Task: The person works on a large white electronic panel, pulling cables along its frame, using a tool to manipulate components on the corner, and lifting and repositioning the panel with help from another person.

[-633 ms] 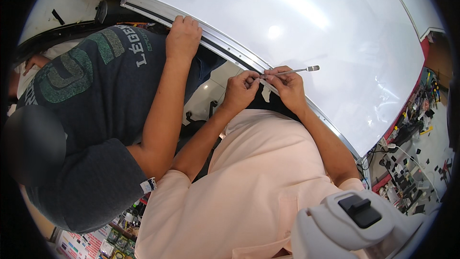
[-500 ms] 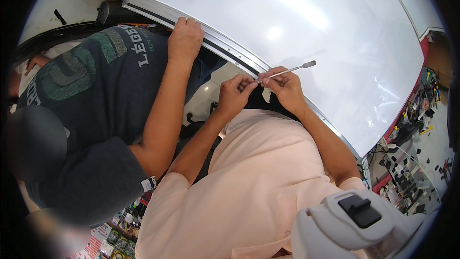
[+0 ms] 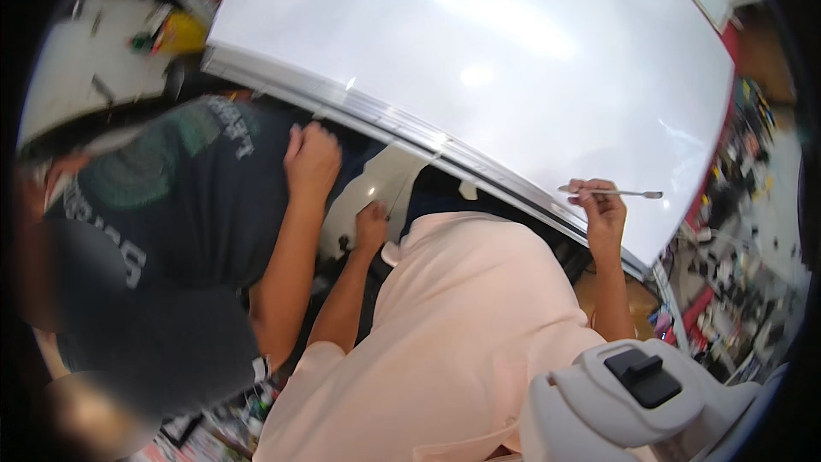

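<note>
In my right hand (image 3: 605,210) is a slim double-ended metal spatula (image 3: 640,194), pinched between the fingers near one tip. Its flat paddle end points right, above the white glossy panel (image 3: 462,120), close to the panel's near right edge. My left hand (image 3: 371,225) hangs low at the left of my pale pink shirt, apart from the panel. Its fingers are curled in, and I cannot make out whether anything small is in them. A grooved aluminium rail (image 3: 410,131) runs along the panel's near edge.
A person in a dark printed T-shirt (image 3: 214,222) stands close on my left, a closed hand (image 3: 314,158) near the rail. Small tools and parts (image 3: 753,162) crowd the right side. A yellow bag (image 3: 181,32) lies at the far left.
My hands, together at the rail before, have come apart: the right went right with the spatula, the left dropped down and left. The other person's hand has left the rail. The view has shifted.
</note>
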Demonstrator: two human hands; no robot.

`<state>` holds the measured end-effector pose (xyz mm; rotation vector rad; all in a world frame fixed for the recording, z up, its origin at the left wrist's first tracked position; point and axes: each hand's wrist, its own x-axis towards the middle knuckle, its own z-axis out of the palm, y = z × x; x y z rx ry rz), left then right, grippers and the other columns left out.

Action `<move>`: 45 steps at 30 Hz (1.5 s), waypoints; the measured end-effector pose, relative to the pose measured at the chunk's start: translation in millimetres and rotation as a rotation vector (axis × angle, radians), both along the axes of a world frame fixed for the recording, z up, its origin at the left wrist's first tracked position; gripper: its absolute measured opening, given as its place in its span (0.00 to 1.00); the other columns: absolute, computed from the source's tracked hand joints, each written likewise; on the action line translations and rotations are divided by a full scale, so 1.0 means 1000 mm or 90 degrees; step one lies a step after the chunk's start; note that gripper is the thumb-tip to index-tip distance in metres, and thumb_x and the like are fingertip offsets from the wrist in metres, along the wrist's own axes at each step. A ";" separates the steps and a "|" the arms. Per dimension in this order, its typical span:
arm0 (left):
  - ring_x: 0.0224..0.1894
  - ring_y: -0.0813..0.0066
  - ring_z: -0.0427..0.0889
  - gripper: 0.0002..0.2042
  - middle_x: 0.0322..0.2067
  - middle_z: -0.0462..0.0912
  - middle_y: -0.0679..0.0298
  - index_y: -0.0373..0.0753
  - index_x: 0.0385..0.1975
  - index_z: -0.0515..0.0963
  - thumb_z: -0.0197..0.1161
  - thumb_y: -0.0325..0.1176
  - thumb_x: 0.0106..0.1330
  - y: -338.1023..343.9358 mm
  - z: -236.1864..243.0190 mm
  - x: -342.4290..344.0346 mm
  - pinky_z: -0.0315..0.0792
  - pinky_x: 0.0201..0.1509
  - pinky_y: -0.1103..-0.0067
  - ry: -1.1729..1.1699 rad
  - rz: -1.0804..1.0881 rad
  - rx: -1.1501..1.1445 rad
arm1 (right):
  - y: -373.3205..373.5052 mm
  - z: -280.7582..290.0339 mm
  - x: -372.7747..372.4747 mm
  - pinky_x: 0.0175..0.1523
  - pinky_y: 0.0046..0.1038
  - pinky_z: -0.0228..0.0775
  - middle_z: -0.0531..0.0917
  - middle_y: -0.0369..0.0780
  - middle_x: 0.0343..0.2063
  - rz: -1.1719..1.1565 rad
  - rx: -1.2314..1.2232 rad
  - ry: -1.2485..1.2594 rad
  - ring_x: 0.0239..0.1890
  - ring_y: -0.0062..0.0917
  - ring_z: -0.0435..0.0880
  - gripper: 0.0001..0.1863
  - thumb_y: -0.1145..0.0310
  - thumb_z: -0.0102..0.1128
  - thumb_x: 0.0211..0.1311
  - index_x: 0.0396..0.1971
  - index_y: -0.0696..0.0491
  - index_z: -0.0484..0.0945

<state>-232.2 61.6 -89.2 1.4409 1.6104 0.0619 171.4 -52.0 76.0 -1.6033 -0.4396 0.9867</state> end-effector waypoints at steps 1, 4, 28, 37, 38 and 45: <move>0.22 0.58 0.77 0.14 0.18 0.76 0.52 0.30 0.24 0.75 0.54 0.36 0.66 0.002 -0.003 -0.003 0.69 0.28 0.65 0.025 -0.055 -0.022 | -0.015 0.006 0.014 0.41 0.26 0.76 0.81 0.43 0.36 -0.063 -0.016 -0.049 0.40 0.26 0.82 0.05 0.77 0.53 0.62 0.37 0.60 0.72; 0.59 0.53 0.68 0.37 0.55 0.70 0.47 0.33 0.58 0.63 0.67 0.48 0.51 -0.036 -0.076 -0.089 0.60 0.64 0.67 0.172 -0.157 -0.018 | -0.042 0.003 0.077 0.38 0.24 0.76 0.80 0.42 0.33 -0.243 -0.045 -0.141 0.38 0.26 0.82 0.09 0.73 0.55 0.62 0.39 0.60 0.71; 0.34 0.73 0.74 0.17 0.31 0.77 0.57 0.31 0.45 0.72 0.59 0.26 0.54 0.028 0.063 0.059 0.67 0.39 0.78 0.004 -0.275 -0.031 | -0.231 -0.108 0.321 0.43 0.41 0.73 0.81 0.53 0.28 -0.325 -0.479 -0.741 0.36 0.45 0.81 0.09 0.70 0.56 0.48 0.29 0.56 0.81; 0.24 0.81 0.77 0.12 0.21 0.80 0.61 0.30 0.41 0.75 0.55 0.17 0.55 0.017 0.071 0.158 0.70 0.30 0.83 -0.188 -0.343 -0.064 | -0.257 -0.056 0.234 0.39 0.30 0.72 0.83 0.43 0.27 -0.382 -0.381 -0.475 0.32 0.30 0.83 0.13 0.63 0.60 0.53 0.33 0.57 0.81; 0.24 0.80 0.77 0.12 0.22 0.80 0.61 0.30 0.40 0.76 0.56 0.18 0.56 0.006 0.083 0.169 0.70 0.29 0.82 -0.219 -0.344 -0.045 | -0.262 -0.052 0.218 0.39 0.31 0.72 0.83 0.43 0.27 -0.386 -0.371 -0.462 0.32 0.30 0.83 0.12 0.64 0.60 0.54 0.34 0.56 0.81; 0.21 0.79 0.76 0.08 0.20 0.80 0.59 0.31 0.36 0.78 0.56 0.21 0.57 -0.023 0.076 0.153 0.70 0.26 0.79 -0.218 -0.363 -0.053 | -0.265 -0.016 0.154 0.44 0.32 0.72 0.83 0.47 0.31 -0.336 -0.462 -0.383 0.35 0.38 0.82 0.09 0.68 0.57 0.53 0.33 0.52 0.82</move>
